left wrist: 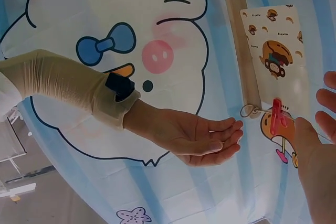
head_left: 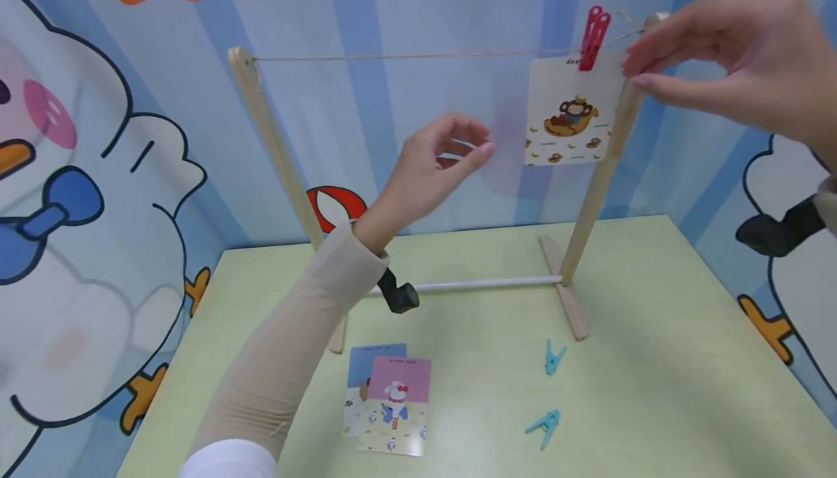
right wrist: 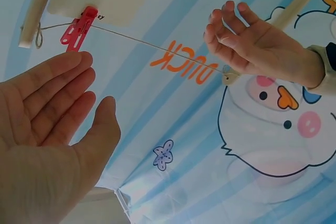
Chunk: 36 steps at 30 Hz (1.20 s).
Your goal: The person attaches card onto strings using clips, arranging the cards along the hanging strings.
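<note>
A white card with a monkey on a banana (head_left: 571, 116) hangs from a string (head_left: 392, 57), held by a red clothespin (head_left: 594, 38). My right hand (head_left: 739, 64) is beside the card's upper right corner, thumb and fingers slightly bent with nothing between them. In the right wrist view its fingers reach just below the red clothespin (right wrist: 80, 27). My left hand (head_left: 441, 155) hovers left of the card and under the string, loosely curved and holding nothing. The left wrist view shows my right hand (left wrist: 197, 137) with relaxed fingers near the knotted string end.
A wooden post (head_left: 277, 144) carries the string at left, another post (head_left: 601, 173) at right, joined by a white rod (head_left: 487, 285). On the table (head_left: 654, 391) lie a pink card (head_left: 395, 405) overlapping a blue card (head_left: 377, 362), and two blue clothespins, one farther back (head_left: 553, 358), one nearer (head_left: 545, 427).
</note>
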Available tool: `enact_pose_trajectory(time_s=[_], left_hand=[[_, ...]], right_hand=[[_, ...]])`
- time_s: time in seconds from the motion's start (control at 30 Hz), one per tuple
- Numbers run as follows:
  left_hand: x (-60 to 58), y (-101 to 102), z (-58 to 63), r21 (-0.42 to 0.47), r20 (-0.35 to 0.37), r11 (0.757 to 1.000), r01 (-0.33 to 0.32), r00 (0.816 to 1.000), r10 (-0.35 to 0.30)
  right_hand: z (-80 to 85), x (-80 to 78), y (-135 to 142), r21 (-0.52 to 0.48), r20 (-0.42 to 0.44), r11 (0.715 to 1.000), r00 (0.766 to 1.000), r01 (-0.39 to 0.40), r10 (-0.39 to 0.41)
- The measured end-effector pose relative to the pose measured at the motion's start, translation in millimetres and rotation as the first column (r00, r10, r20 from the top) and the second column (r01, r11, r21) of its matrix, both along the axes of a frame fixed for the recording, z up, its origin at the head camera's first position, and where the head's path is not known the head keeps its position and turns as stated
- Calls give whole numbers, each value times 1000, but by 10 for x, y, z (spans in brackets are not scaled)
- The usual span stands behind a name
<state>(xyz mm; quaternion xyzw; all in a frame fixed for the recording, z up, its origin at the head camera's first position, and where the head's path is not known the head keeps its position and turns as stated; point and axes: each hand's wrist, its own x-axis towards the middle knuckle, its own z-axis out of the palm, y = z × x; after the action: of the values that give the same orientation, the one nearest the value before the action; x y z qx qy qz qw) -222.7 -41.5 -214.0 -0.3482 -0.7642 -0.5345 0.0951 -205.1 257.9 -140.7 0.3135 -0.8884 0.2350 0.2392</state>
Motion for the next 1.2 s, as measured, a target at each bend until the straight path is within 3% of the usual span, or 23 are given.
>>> enact_pose_trajectory(time_s=[0.37,0.67,0.97,1.2], left_hand=[[102,-181,-137,-119,14,993,15,1000,-13],[147,-320,-252,-175,40,983,46,998,-40],[211,-485,-362,-235,69,971,32,997,-16],[248,-594,-508,-290,87,957,20,996,5]], right_hand=[[-241,114,-117,102,-52,985,988,-139,145],[-508,138,-182,159,-53,946,954,-283,295],[-760,228,-216,143,10,922,932,-360,363],[-956,275,-192,147,61,922,934,-357,352]])
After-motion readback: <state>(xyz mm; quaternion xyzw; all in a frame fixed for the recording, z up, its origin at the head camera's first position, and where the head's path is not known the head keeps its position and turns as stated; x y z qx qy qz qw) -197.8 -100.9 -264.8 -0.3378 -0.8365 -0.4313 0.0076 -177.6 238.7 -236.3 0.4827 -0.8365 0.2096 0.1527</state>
